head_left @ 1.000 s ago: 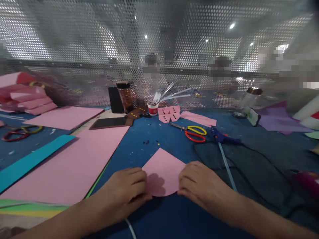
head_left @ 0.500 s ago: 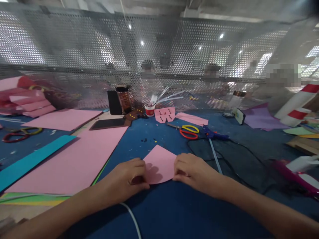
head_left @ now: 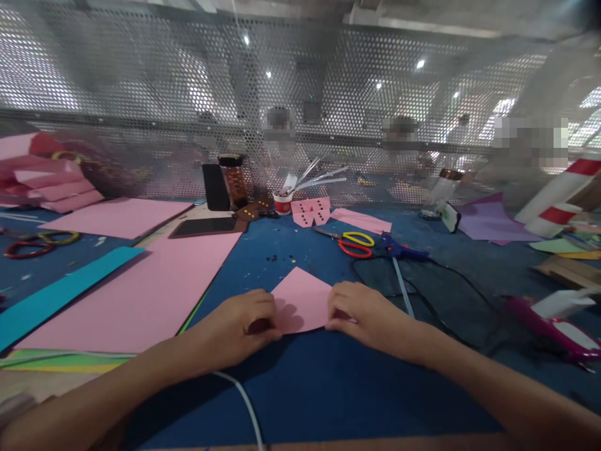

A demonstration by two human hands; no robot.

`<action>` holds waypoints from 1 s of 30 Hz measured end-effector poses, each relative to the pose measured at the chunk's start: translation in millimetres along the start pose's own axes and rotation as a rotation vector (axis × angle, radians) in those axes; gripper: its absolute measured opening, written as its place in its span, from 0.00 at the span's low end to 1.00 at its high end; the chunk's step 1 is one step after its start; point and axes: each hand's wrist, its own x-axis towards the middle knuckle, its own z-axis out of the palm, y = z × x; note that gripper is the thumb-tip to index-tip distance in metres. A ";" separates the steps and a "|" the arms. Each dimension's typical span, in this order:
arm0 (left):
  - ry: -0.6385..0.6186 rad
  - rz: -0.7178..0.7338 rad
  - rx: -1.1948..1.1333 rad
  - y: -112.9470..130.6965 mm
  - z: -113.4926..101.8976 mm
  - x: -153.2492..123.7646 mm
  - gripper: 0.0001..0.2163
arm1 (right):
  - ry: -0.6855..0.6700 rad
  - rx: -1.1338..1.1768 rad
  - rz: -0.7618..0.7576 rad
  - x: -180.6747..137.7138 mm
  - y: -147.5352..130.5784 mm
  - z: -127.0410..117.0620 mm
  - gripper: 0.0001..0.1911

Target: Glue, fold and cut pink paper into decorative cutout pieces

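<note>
A small pink paper piece (head_left: pixel 303 294) with a pointed far corner lies on the blue table (head_left: pixel 328 388) in front of me. My left hand (head_left: pixel 239 322) rests on its left edge with fingers curled and pressed on the paper. At the paper's right edge my right hand (head_left: pixel 361 310) pinches it, fingers bent together. Both hands hold the same piece flat against the table.
Large pink sheets (head_left: pixel 141 294) and a teal strip (head_left: pixel 56 294) lie to the left. Red-and-yellow scissors (head_left: pixel 352 243), a blue glue gun (head_left: pixel 399 250) with a black cord, a small cup (head_left: pixel 282 203) and a jar (head_left: pixel 233 181) stand beyond. A perforated metal screen (head_left: pixel 300 113) closes the back; people sit behind it.
The view has lifted and shifted, so the hands and pink piece sit higher in the picture. Both hands keep their hold on the paper's edges.
</note>
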 end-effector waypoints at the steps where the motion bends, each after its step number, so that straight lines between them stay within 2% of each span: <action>1: -0.001 -0.005 -0.007 -0.2 0.0 0.4 0.07 | 0.001 0.005 0.006 -0.2 -0.1 -0.1 0.07; 13: 0.031 -0.040 0.012 -1.8 2.1 2.1 0.10 | 0.012 -0.015 0.041 0.1 1.3 0.5 0.08; 30: -0.023 -0.075 -0.019 -0.7 -3.0 2.2 0.09 | 0.004 0.001 0.084 -0.4 -1.7 -0.8 0.09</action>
